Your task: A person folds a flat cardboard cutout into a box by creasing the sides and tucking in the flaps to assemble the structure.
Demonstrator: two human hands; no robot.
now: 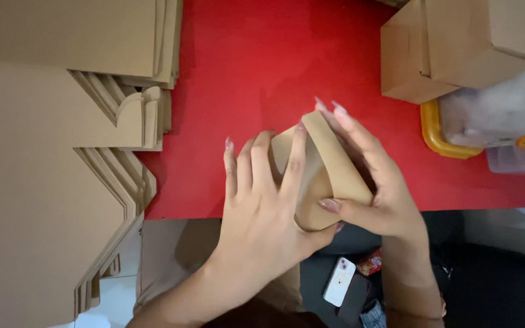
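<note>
A small brown cardboard box (317, 176), half folded, sat at the near edge of the red table (262, 67), roughly midway along it, held between both hands. The left hand (262, 212) lay flat over its left side, fingers spread and pressing on the cardboard, the thumb hooked under the near corner. The right hand (372, 188) gripped the right side, its fingers stretched along a curved flap that arched over the top, the thumb pinching the flap's near end.

Along the table's left edge lay stacks of flat cardboard blanks (44, 182), their cut tabs fanned out toward the middle. At the far right corner stood folded cardboard boxes (457, 42), touching a clear plastic container with a yellow rim (439, 133) just nearer along the right edge. Below the near edge, on a dark surface, lay a white phone (340, 281) beside a darker phone (353, 297).
</note>
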